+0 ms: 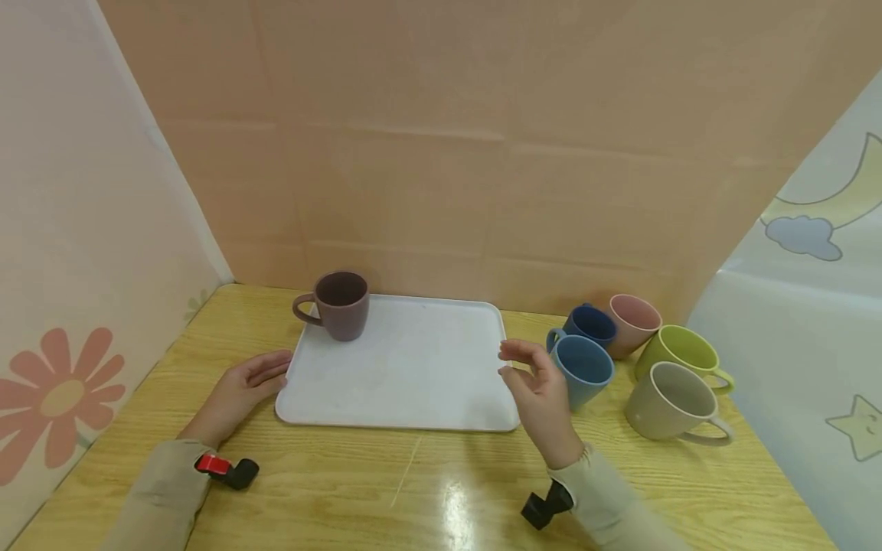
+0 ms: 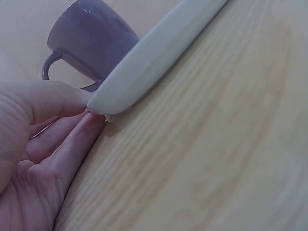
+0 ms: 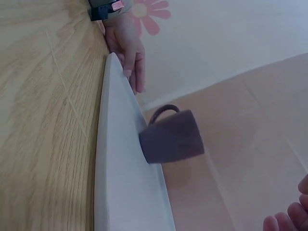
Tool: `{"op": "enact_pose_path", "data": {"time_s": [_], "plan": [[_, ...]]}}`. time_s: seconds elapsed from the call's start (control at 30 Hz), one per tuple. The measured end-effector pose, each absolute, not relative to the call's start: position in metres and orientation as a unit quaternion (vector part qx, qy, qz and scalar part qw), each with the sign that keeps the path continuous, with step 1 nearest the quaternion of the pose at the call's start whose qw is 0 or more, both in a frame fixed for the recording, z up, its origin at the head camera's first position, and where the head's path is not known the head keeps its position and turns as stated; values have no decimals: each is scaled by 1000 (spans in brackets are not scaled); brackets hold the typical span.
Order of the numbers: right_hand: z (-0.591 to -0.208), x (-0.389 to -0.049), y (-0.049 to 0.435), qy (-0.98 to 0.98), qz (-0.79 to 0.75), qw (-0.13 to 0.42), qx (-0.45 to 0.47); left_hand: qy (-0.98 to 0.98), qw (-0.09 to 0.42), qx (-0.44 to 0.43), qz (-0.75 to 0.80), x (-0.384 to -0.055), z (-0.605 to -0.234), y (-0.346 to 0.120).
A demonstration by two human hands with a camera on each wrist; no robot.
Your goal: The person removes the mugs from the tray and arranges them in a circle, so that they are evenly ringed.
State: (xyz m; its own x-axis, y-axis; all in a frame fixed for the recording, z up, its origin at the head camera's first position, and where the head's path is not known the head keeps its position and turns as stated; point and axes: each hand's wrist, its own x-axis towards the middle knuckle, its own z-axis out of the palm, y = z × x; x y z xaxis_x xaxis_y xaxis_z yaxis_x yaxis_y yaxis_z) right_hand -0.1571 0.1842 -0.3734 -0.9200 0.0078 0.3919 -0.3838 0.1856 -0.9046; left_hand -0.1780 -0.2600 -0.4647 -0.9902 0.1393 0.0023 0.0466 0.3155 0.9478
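Observation:
A white rectangular tray [image 1: 413, 375] lies on the wooden table, with a dark brown mug [image 1: 350, 317] upright at its back left corner, handle to the left. My left hand [image 1: 237, 394] pinches the tray's left edge; in the left wrist view its thumb [image 2: 57, 100] is at the rim and its fingers reach below. My right hand [image 1: 544, 405] is raised by the tray's right edge, thumb and forefinger curved with a gap between them and nothing held. Close behind it stands a light blue mug [image 1: 579, 371].
Right of the tray cluster a navy mug [image 1: 592, 324], a pink mug [image 1: 632, 321], a lime green mug [image 1: 682, 348] and a beige mug [image 1: 661, 409]. A tan wall [image 1: 386, 153] closes the back, and patterned panels [image 1: 55, 229] flank the table.

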Motion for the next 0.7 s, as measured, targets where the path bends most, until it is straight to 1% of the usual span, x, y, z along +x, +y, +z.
{"op": "enact_pose_path", "data": {"time_s": [0.27,0.57,0.7], "plan": [[-380,-189,134,-776,600,103,163,804,43,61,590,-178,-465,-260],[-391,-228,87,-757,617,96,190,804,39,63,590,-178,-463,-259],[-399,-244,69,-766,610,77,188,804,38,65,590,-178,-464,-259]]}}
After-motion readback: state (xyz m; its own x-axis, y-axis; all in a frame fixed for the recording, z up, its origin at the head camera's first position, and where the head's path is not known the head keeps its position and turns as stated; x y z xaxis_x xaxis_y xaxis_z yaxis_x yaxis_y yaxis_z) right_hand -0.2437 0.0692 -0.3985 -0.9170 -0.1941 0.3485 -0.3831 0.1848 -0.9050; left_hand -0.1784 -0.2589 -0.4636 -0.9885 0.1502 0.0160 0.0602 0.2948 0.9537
